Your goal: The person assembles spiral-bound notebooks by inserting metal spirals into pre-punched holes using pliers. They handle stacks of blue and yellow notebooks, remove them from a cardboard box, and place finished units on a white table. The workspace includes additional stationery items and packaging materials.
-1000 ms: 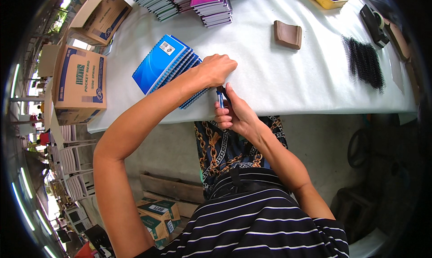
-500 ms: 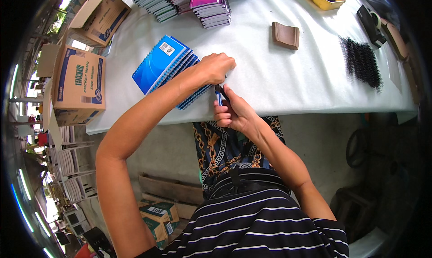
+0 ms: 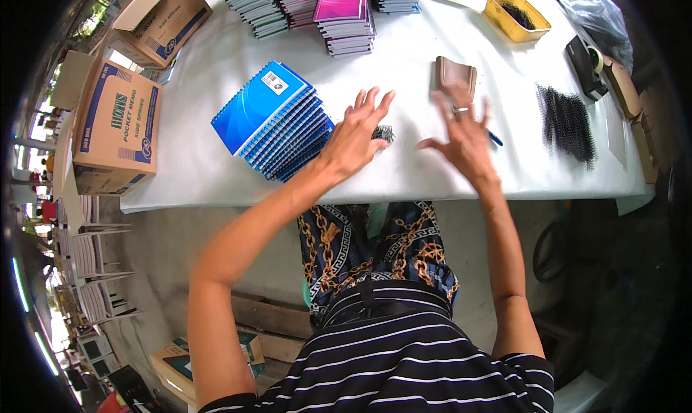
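Change vs. 0.5 s ago: both hands have separated and let go; earlier they were pinched together at the near table edge. Left hand [image 3: 357, 135]: fingers spread, palm down, holding nothing, hovering just right of the fanned blue notebooks [image 3: 274, 121]; a small black spiral coil [image 3: 384, 132] lies on the table [image 3: 404, 175] beside its fingertips. Right hand [image 3: 465, 139]: open, fingers splayed, empty, blurred. Blue pen [image 3: 494, 137] partly hidden at its right side. Brown pad [image 3: 455, 73] just beyond, farther away.
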The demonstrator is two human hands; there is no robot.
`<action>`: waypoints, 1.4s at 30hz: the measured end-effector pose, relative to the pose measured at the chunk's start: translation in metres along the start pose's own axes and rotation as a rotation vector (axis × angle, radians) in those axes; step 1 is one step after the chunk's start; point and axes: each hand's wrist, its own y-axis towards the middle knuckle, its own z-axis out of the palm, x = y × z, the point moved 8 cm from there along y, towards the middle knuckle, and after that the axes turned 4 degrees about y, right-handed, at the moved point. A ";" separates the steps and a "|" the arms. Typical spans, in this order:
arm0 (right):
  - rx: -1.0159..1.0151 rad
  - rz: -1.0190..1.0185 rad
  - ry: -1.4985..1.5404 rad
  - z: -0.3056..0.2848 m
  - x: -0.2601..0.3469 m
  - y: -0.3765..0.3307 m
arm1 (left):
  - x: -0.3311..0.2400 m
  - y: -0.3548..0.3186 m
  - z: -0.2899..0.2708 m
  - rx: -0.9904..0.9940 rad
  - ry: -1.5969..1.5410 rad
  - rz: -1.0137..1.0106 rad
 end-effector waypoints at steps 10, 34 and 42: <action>0.038 -0.452 0.307 0.044 0.071 0.002 | 0.003 -0.168 -0.073 -0.650 -0.188 -0.380; -0.301 0.512 0.025 -0.009 -0.424 0.214 | 0.110 -0.206 -0.016 -0.638 -0.034 -0.988; 0.388 0.213 0.099 0.005 -0.135 0.026 | 0.155 -0.201 -0.028 -0.538 0.100 -0.813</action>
